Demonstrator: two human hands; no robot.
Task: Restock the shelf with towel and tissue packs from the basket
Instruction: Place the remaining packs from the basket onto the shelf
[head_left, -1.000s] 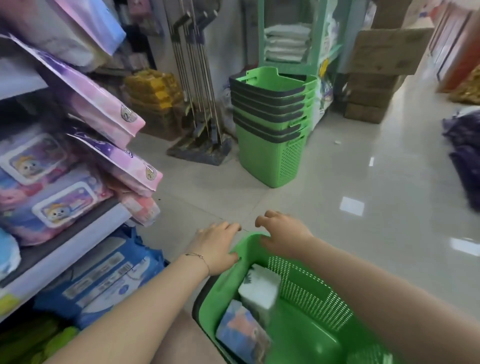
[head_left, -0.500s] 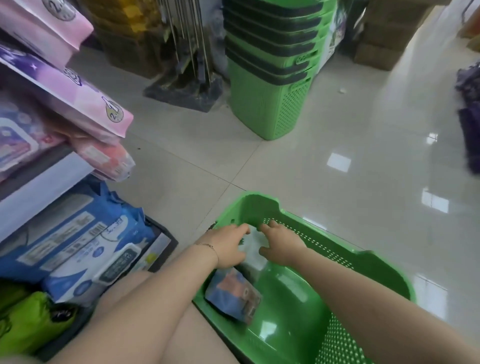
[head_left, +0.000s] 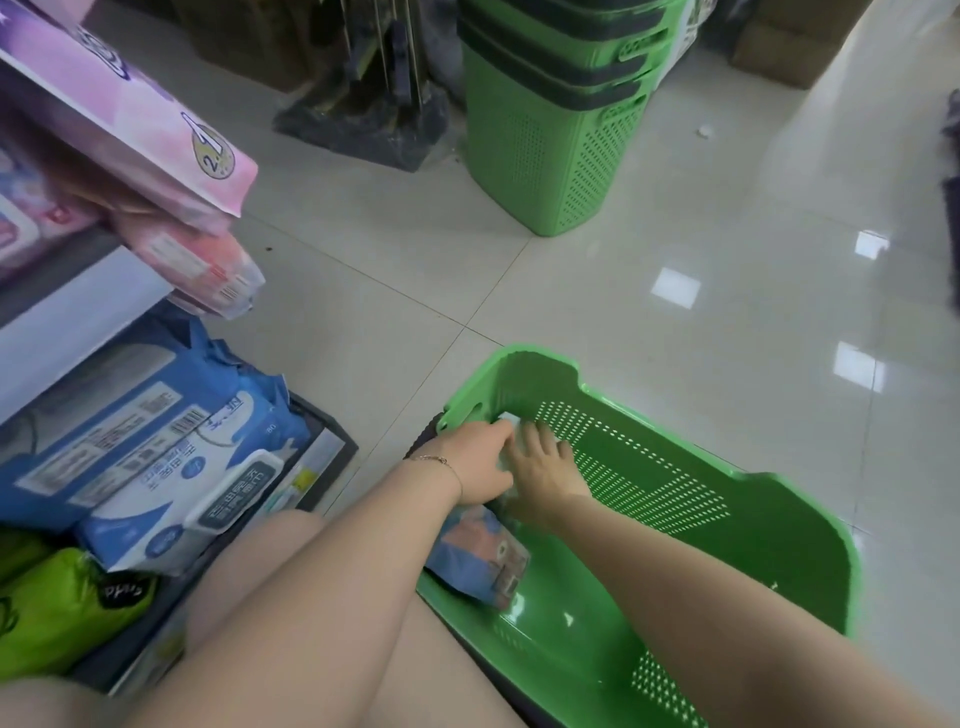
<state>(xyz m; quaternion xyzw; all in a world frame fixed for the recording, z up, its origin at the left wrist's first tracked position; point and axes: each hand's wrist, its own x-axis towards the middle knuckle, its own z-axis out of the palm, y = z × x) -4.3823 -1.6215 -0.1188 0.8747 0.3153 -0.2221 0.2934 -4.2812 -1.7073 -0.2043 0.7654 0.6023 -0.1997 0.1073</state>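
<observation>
left hand (head_left: 475, 460) grips white pack (head_left: 505, 417) | right hand (head_left: 540, 466) touches | in basket (head_left: 779, 525)

I'm watching both bare forearms reaching forward and down, hands close side by side. Left hand (head_left: 475, 460) is curling its fingers, grip unclear. Right hand (head_left: 540, 465) is lying palm down, fingers spreading.

Your basket (head_left: 675, 493) is sitting on the floor (head_left: 727, 312), right of the shelf (head_left: 67, 322), nearer pack (head_left: 478, 556) and farther pack (head_left: 505, 419) lying inside, stacked baskets (head_left: 550, 156) standing behind.
</observation>
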